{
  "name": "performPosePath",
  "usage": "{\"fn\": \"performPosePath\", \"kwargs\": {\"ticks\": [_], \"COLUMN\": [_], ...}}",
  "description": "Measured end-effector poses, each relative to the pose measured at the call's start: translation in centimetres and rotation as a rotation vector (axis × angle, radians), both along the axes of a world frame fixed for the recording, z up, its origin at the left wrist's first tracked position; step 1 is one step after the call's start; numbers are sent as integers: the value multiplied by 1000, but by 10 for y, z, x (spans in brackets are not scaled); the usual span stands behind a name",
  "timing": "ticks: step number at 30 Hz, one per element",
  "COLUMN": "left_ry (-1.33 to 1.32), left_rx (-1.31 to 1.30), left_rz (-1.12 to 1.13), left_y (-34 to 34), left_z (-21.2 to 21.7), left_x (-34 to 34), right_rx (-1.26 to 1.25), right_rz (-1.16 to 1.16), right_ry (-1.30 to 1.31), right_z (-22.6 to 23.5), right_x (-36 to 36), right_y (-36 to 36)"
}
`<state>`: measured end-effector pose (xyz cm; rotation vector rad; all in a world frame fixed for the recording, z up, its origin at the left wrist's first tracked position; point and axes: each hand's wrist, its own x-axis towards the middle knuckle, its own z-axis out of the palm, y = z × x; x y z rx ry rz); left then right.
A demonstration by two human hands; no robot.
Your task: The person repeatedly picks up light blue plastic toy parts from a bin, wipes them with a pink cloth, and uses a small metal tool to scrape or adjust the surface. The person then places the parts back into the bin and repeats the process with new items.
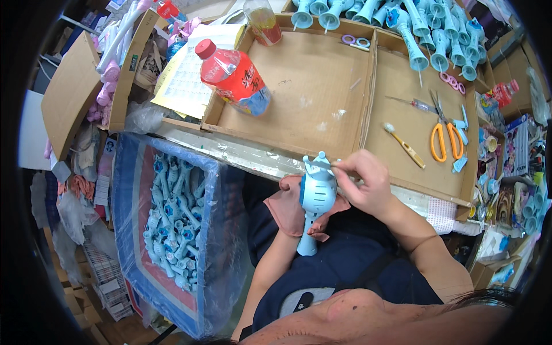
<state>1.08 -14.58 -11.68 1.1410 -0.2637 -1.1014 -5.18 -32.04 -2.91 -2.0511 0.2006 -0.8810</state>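
A light-blue plastic toy wand [318, 194] with a slotted round head and pronged top stands almost upright in front of my body. My left hand grips it through a dusty-pink cloth [283, 208]; the cloth covers most of that hand, and the left forearm [275, 261] shows below. At the pronged top, my right hand [368, 181] is closed in a pinch, its fingertips right beside the prongs. Whatever lies between those fingertips is too small to make out.
Orange-handled scissors [446, 135], a toothbrush [405, 146] and a screwdriver [417, 104] lie in a cardboard tray [310, 75]. A red-capped bottle [237, 80] stands at its left. Several blue wands [437, 40] are heaped behind; more fill a plastic-lined bag [215, 230] at left.
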Motion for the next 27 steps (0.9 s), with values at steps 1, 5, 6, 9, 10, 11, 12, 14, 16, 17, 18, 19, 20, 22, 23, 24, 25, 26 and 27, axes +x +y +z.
{"fn": "performPosePath", "kwargs": {"ticks": [1, 5, 6, 9, 10, 11, 12, 14, 16, 17, 18, 19, 20, 22, 23, 24, 25, 26, 27], "left_ry": [-21, -141, -142, 36, 56, 73, 86, 151, 265, 334, 418, 518, 617, 903, 1106, 1151, 1174, 1101, 1024], "left_rx": [35, 144, 140, 344, 363, 382, 357, 230, 82, 3, -79, -167, -255, -515, -700, -732, -744, -703, -663], "left_rz": [-26, -113, -192, -271, -248, -226, -206, -168, -148, -145, -142, -143, -148, -191, -254, -275, -286, -279, -273], "left_y": [-1, -1, 1, 6, 8, 9, 9, 9, 7, 7, 5, 5, 4, 4, 4, 5, 6, 7, 8], "left_z": [3, -3, -7, -23, -28, -31, -34, -39, -44, -46, -49, -52, -56, -62, -63, -64, -63, -60, -55], "left_x": [0, 9, 13, 21, 20, 20, 19, 16, 14, 13, 13, 13, 13, 13, 13, 13, 13, 12, 12], "right_rx": [-17, 14, 9, 20, 26, 22, 21, 23, 47, 26, 22, 10, 41, 82, 56, 46, 20, 23, 4], "right_rz": [-16, -23, -13, 4, -1, -2, -7, -29, -89, -51, -29, 1, -30, -68, -39, -14, 34, -16, -44], "right_ry": [-5, 25, -6, -7, 9, -14, -14, -1, 58, 11, 8, -37, 22, 73, 17, 9, -46, 18, 26], "right_z": [-1, -2, -2, -3, -3, -4, -4, -5, -6, -5, -4, -4, -3, 0, 1, 1, 2, 2, 2], "right_x": [0, 0, -2, -1, -1, -1, 0, 1, 1, 1, 1, 1, 1, 1, 1, 1, 1, 1, 2], "right_y": [0, 2, 4, 5, 5, 5, 5, 5, 5, 5, 6, 7, 8, 8, 8, 8, 7, 7, 7]}}
